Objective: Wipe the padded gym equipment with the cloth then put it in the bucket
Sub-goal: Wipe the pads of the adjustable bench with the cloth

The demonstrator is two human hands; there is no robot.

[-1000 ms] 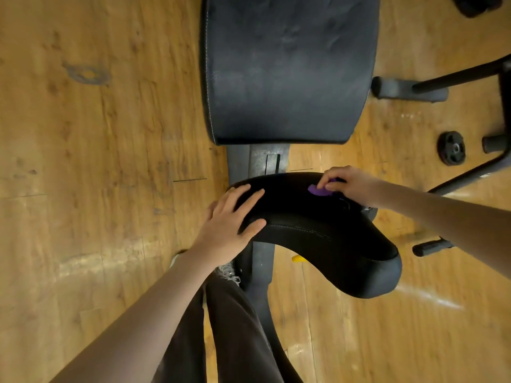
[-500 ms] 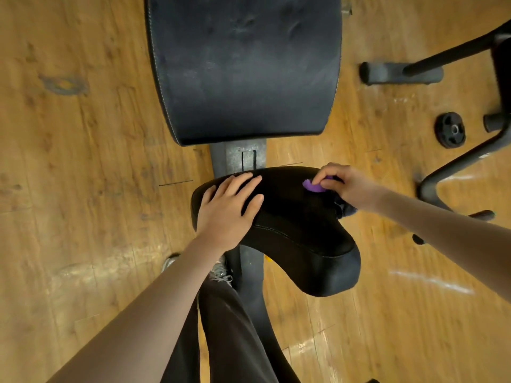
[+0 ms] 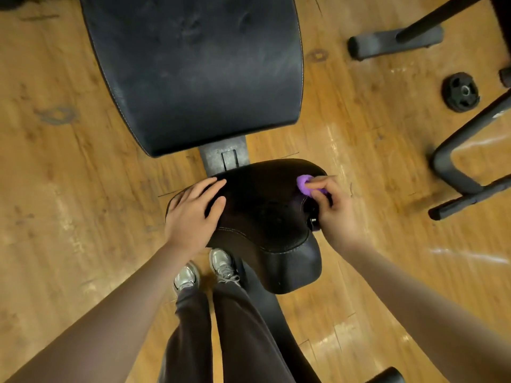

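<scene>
Containers: no bucket or other container shows in the head view.
Floor [image 3: 69, 167]: worn wooden boards in a warm yellow-brown, scuffed and marked, with pale glare streaks at the right.
Left hand [image 3: 193, 217]: fingers straight and spread, lying flat on the left part of the small pad, holding nothing.
Shoes [image 3: 204, 272]: 2 pale laced trainers on the floor just below the left hand, with dark trouser legs running down from them.
Bench [image 3: 224, 158]: a grey metal frame piece shows between the 2 pads; a dark beam runs down from under the small pad beside the legs.
Large pad [image 3: 199, 70]: black padded cushion with light stitching along its edge, filling the upper middle, its surface dull and dimpled.
Small pad [image 3: 271, 217]: black curved seat cushion below the large pad, with a stitched seam across its near side.
Cloth [image 3: 304, 183]: small purple cloth, bunched, at the upper right of the small pad, touching its surface.
Right hand [image 3: 334, 211]: fingers curled, pinching the cloth against the small pad's right edge.
Weight plate [image 3: 460, 91]: 1 small black disc flat on the floor at the right, well apart from the bench.
Other equipment [image 3: 453, 167]: black tubular legs and feet at the upper and middle right, standing on the floor.
</scene>
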